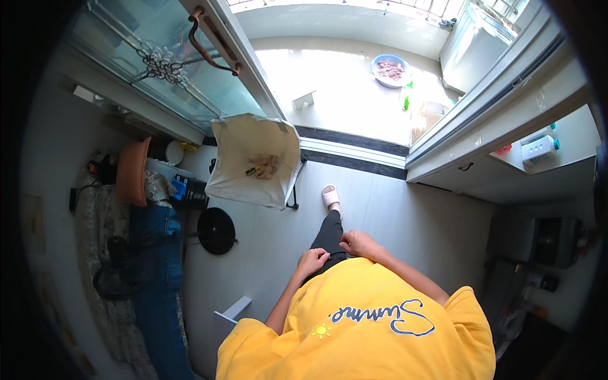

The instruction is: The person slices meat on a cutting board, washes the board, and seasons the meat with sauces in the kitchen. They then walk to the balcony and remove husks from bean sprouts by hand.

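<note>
My left hand rests against the black trousers at the waist, fingers bent. Just to its right, my right hand is loosely curled in front of the hem of the yellow shirt. No object shows in either hand, though the undersides of the fingers are hidden. Ahead and to the left stands a cream fabric laundry hamper on a dark frame. Inside it lie a crumpled beige cloth and a small dark and yellow item. One foot in a pale slide sandal is on the tiled floor.
Beyond a sliding-door track, a blue basin holding pinkish pieces sits near a green bottle. A glass door stands at the left. A round black base is beside a blue-covered sofa. A white cabinet lines the right.
</note>
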Demonstrator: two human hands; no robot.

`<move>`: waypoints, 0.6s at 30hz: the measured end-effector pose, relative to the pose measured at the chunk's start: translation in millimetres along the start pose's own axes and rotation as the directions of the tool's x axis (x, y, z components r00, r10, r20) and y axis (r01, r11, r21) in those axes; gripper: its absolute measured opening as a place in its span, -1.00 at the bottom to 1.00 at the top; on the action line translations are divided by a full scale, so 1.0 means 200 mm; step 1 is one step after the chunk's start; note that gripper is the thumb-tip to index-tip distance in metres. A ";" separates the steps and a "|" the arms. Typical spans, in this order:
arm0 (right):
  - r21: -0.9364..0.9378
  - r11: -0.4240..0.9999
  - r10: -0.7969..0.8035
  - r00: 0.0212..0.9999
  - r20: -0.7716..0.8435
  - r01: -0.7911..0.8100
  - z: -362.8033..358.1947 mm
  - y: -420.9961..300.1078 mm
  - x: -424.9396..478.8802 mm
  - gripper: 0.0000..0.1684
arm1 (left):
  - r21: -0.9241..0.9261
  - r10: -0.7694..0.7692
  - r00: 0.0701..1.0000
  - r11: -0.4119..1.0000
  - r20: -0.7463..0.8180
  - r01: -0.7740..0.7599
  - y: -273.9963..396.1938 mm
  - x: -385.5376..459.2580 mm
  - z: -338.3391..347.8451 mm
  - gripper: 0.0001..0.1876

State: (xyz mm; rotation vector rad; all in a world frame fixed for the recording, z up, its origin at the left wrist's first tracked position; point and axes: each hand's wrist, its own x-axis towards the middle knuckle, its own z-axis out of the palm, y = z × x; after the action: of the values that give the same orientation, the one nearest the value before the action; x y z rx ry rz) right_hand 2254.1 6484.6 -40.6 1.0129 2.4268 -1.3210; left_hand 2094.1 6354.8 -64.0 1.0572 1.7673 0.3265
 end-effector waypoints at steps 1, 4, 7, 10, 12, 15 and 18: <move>-0.007 0.999 0.050 0.998 -0.031 -0.051 -0.10 0.01 0.08 -0.73 | 0.038 0.031 0.999 0.999 0.023 -0.032 0.05 0.12 -0.10 -0.74; 0.001 0.985 0.170 0.976 -0.134 -0.172 -0.47 -0.01 0.32 -0.73 | 0.184 0.082 0.987 0.977 0.135 -0.107 0.25 0.45 -0.44 -0.69; 0.061 0.980 0.199 0.960 -0.198 -0.191 -0.76 -0.04 0.50 -0.72 | 0.240 0.094 0.956 0.957 0.276 -0.164 0.34 0.70 -0.69 -0.64; 0.110 0.963 0.267 0.923 -0.277 -0.245 -1.00 -0.01 0.67 -0.71 | 0.277 0.082 0.917 0.939 0.391 -0.203 0.43 0.96 -0.87 -0.61; 0.116 0.962 0.271 0.923 -0.274 -0.248 -1.09 0.04 0.78 -0.71 | 0.344 0.062 0.903 0.912 0.424 -0.224 0.49 1.11 -0.95 -0.63; 0.112 0.946 0.323 0.925 -0.203 -0.306 -1.23 0.11 0.92 -0.72 | 0.303 0.129 0.886 0.910 0.445 -0.284 0.60 1.34 -1.05 -0.63; 0.119 0.958 0.281 0.942 -0.185 -0.262 -1.34 0.24 1.10 -0.71 | 0.250 0.105 0.900 0.941 0.423 -0.228 0.67 1.56 -1.09 -0.63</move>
State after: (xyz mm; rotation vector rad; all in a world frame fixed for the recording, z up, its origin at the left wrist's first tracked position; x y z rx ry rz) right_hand 2159.7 6822.1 -19.7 1.5121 2.2678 -1.3003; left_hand 1940.3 6728.4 -73.3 1.3856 1.3753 -0.0592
